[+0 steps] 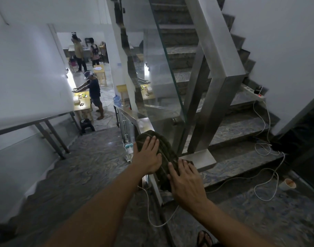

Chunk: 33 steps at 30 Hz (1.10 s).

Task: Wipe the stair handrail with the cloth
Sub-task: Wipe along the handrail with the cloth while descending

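Note:
A dark green ribbed cloth lies draped over the top of the steel stair handrail, which runs down from the landing toward the lower floor. My left hand presses flat on the cloth's upper left side, fingers spread. My right hand presses flat on the cloth's lower right side. Under the cloth and both hands, that stretch of rail is hidden. Bare steel rail shows just beyond the cloth, further down.
A glass panel and thick steel posts rise right of the cloth beside the upward stairs. White cables trail over the steps from a power strip. A paper cup sits on the landing. People stand at tables below.

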Motion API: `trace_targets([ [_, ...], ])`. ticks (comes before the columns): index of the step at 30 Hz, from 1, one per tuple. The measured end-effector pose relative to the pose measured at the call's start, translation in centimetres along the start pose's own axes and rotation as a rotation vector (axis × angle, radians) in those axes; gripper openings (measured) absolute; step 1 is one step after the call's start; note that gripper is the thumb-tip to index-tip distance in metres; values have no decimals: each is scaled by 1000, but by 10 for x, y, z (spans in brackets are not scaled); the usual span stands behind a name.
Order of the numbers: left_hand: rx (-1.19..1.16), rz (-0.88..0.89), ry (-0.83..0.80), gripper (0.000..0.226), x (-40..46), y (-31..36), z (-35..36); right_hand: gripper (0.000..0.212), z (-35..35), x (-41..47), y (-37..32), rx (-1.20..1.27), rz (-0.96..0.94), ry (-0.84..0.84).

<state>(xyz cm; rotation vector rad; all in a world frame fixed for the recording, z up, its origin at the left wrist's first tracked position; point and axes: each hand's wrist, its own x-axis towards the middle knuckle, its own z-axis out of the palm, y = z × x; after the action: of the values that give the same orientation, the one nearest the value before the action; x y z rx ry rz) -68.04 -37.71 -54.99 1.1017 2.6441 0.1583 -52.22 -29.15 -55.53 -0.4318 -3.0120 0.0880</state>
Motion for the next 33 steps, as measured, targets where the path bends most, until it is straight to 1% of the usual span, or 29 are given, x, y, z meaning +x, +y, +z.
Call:
trace_targets([
  [2, 38, 27, -4, 60, 7, -4, -3, 47, 2, 7, -10, 34, -17, 53],
  [4, 69, 55, -10, 60, 14, -10, -6, 48, 6, 15, -18, 51, -51, 79],
  [7, 110, 92, -18, 59, 27, -21, -11, 54, 10, 26, -29, 69, -3, 19],
  [10, 145, 108, -24, 58, 41, -29, -16, 60, 11, 34, -43, 76, 61, -90],
  [12, 169, 106, -24, 58, 49, -33, -18, 56, 14, 43, -51, 63, 99, -154],
  [14, 166, 106, -29, 58, 58, -39, -18, 58, 14, 52, -56, 56, 123, -151],
  [16, 153, 102, -38, 59, 65, -43, -20, 59, 12, 59, -56, 101, 99, -107],
  [22, 69, 71, -25, 59, 86, -56, -27, 61, 6, 89, -53, 240, 124, -154],
  [27, -43, 25, 27, 56, 103, -64, -25, 64, 8, 111, -53, 268, 117, -168],
  [30, -71, 37, 69, 58, 113, -70, -20, 65, 8, 123, -51, 287, 107, -168],
  [31, -120, 31, 86, 56, 115, -70, -20, 64, 7, 126, -51, 292, 105, -168],
  [33, -358, -50, 128, 53, 112, -65, -22, 63, 6, 131, -49, 288, 92, -180],
])
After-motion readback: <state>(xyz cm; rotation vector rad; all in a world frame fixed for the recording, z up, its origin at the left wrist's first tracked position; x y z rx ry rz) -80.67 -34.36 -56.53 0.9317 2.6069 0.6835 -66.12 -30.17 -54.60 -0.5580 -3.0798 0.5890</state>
